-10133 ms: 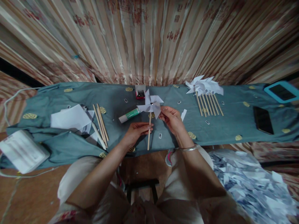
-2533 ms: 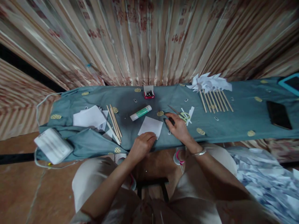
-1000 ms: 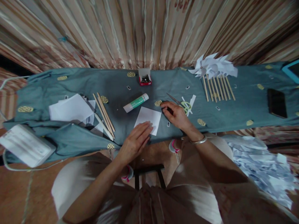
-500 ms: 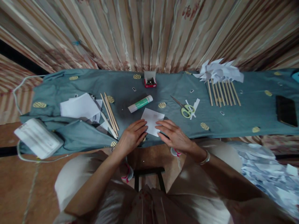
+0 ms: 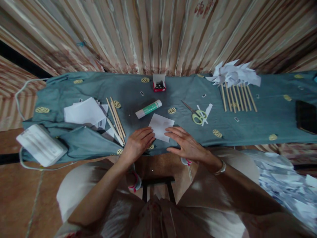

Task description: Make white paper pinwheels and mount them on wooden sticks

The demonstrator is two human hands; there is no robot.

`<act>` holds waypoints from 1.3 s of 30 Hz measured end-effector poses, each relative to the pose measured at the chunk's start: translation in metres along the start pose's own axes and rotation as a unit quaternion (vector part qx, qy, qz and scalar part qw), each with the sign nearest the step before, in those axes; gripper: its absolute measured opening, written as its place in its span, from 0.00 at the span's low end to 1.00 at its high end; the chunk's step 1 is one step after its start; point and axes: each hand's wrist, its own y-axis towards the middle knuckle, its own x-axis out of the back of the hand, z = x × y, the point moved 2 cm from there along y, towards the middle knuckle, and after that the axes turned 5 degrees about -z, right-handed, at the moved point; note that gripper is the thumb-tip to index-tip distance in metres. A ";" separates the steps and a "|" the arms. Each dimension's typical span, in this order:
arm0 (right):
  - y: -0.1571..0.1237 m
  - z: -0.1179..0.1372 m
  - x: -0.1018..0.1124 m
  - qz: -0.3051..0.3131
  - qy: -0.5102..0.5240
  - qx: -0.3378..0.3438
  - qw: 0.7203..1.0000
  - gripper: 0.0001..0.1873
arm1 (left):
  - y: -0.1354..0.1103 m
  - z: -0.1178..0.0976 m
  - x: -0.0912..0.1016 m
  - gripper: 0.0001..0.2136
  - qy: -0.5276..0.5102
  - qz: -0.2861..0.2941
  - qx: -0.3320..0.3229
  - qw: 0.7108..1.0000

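A small square of white paper [image 5: 160,125] lies turned at an angle on the cloth-covered table, close to its front edge. My left hand [image 5: 139,142] rests at the paper's left side, fingertips on its edge. At the right side, my right hand [image 5: 187,142] lies with fingers outstretched, its fingertips touching the paper and the thumb spread away. Just beyond the paper is a glue stick [image 5: 148,109] with a green label. Scissors [image 5: 196,115] with light green handles lie to the right, over thin white paper strips [image 5: 208,110].
A small red box [image 5: 159,85] of dark items stands open at the back. Left are wooden sticks [image 5: 116,117], paper sheets [image 5: 84,114] and a white device [image 5: 42,145]. Right are paper pinwheels [image 5: 234,74] on sticks and a phone [image 5: 306,116]. Paper pieces [image 5: 284,178] pile below.
My right thumb has spread away from the paper and the hand lies flatter. My left hand has shifted slightly left. The paper stays nearly in place.
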 end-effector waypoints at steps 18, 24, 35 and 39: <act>0.031 -0.015 0.003 -0.131 0.174 -0.077 0.973 0.03 | -0.009 -0.016 0.005 0.09 -0.049 0.006 0.032 0.998; 0.054 -0.021 0.000 -0.123 0.174 -0.101 0.972 0.04 | -0.007 -0.019 0.009 0.18 -0.009 -0.006 0.069 0.998; 0.065 -0.029 -0.010 -0.108 0.128 -0.086 0.982 0.06 | -0.017 -0.052 -0.021 0.27 0.032 0.113 0.032 0.993; 0.066 -0.031 -0.011 -0.104 0.110 -0.085 0.985 0.06 | -0.021 -0.052 -0.024 0.29 0.029 0.136 0.046 0.989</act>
